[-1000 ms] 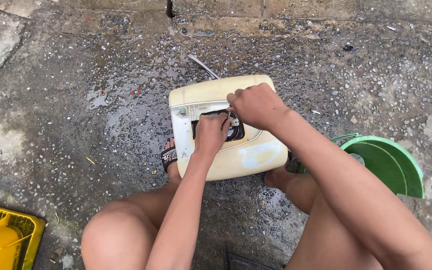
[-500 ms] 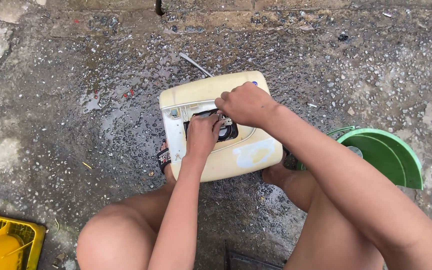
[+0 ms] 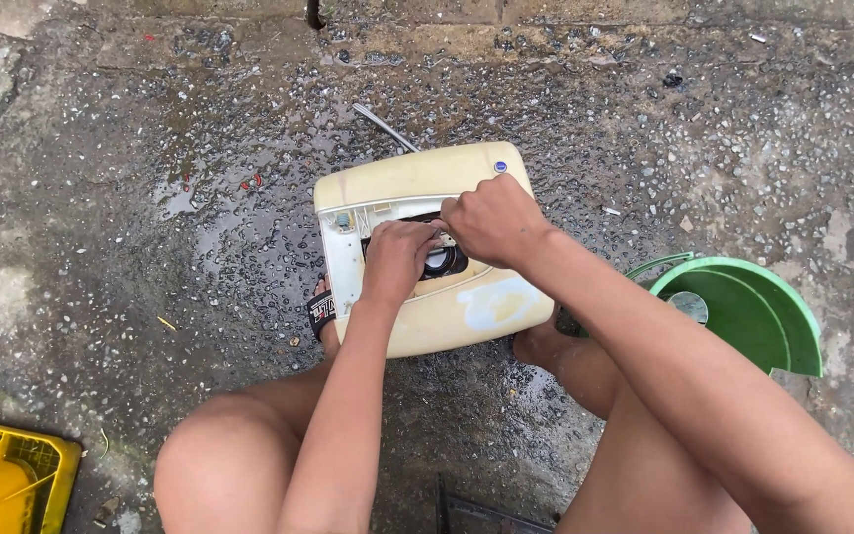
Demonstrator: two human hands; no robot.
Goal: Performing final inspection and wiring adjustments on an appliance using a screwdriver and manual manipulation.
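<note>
Fingers of your left hand [image 3: 399,255] and right hand [image 3: 491,220] curl closed over the dark round opening [image 3: 444,260] in the cream plastic appliance casing [image 3: 427,247], lying on wet concrete ground [image 3: 150,198] between your feet.

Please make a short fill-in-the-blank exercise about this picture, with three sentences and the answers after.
1. Both hands, the left hand and the right hand, work at the dark opening of a cream-coloured plastic ____ casing.
2. The casing lies on wet ____ ground.
3. At the person's right side stands a ____ plastic bucket, and at the lower left is a yellow plastic crate.

Missing words: appliance; concrete; green
</note>
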